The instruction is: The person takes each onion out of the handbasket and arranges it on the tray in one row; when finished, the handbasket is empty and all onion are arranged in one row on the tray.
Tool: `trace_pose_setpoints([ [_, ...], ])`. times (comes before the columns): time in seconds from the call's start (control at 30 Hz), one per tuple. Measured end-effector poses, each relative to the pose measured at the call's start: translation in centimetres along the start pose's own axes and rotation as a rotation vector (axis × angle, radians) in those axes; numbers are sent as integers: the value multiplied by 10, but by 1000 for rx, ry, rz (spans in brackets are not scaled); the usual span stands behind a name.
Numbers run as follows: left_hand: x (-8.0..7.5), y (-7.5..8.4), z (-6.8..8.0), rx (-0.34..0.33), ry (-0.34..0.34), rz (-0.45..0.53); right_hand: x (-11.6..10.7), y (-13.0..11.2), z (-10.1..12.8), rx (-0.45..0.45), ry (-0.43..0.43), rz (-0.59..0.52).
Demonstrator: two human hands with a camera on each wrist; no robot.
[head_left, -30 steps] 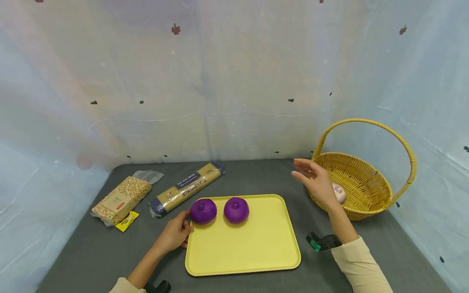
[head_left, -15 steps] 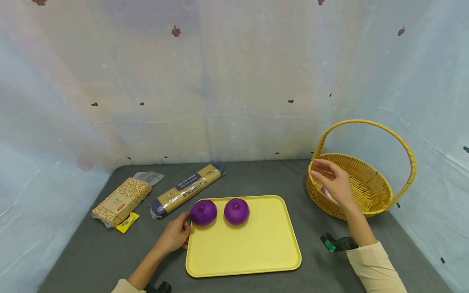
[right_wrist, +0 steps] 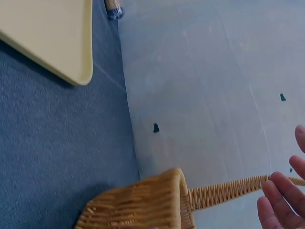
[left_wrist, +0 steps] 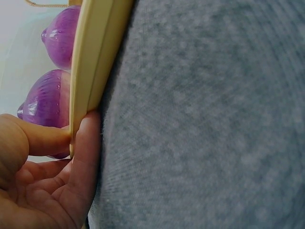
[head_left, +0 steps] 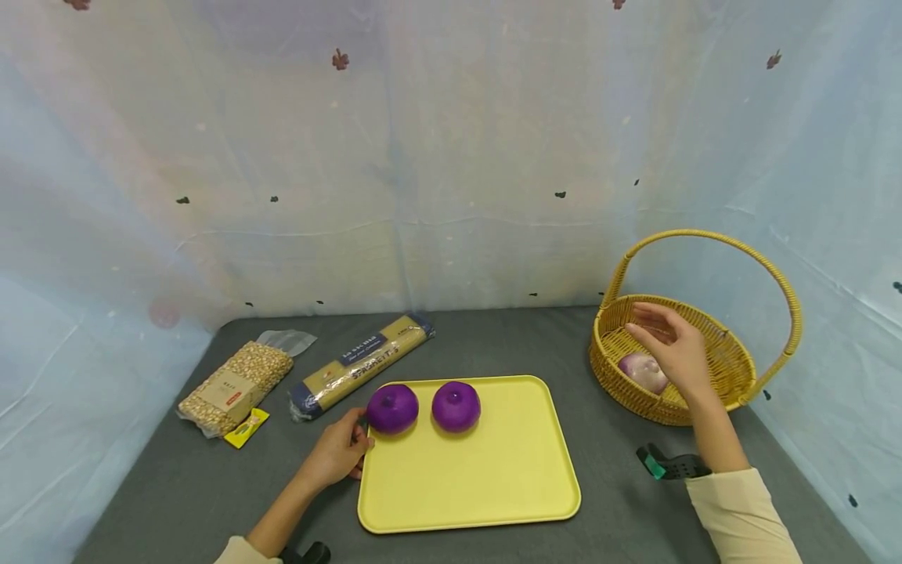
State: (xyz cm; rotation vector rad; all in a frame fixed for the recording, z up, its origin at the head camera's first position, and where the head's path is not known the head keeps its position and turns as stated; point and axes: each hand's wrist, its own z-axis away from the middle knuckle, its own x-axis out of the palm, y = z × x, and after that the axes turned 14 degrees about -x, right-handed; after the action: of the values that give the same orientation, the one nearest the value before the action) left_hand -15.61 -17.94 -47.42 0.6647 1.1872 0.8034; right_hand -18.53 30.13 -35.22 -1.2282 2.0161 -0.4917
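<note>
Onions: three, two purple on tray, one pale in basket.
Right hand [head_left: 676,348] hovers over basket [head_left: 733,376], fingers spread, holding nothing, above pale onion [head_left: 643,371]. Left hand [head_left: 337,452] pinches tray [head_left: 493,486] edge beside two purple onions [head_left: 392,408]. One pasta pack [head_left: 361,363].

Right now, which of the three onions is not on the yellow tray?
The pale pink onion: it lies alone inside the wicker basket, under the right hand. The two dark purple onions sit on the tray.
</note>
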Motion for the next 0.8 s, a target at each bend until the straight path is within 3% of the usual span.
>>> trace_pose_setpoints([
  [0.17, 0, 0, 0, -1, 2, 3, -8, 7, 0, 24, 10, 36],
  [0.43, -1, 2, 1, -2, -5, 4, -21, 39, 2, 99, 7, 103],
  [0.8, 0, 2, 1, -12, -5, 11, -26, 51, 1, 143, 3, 145],
])
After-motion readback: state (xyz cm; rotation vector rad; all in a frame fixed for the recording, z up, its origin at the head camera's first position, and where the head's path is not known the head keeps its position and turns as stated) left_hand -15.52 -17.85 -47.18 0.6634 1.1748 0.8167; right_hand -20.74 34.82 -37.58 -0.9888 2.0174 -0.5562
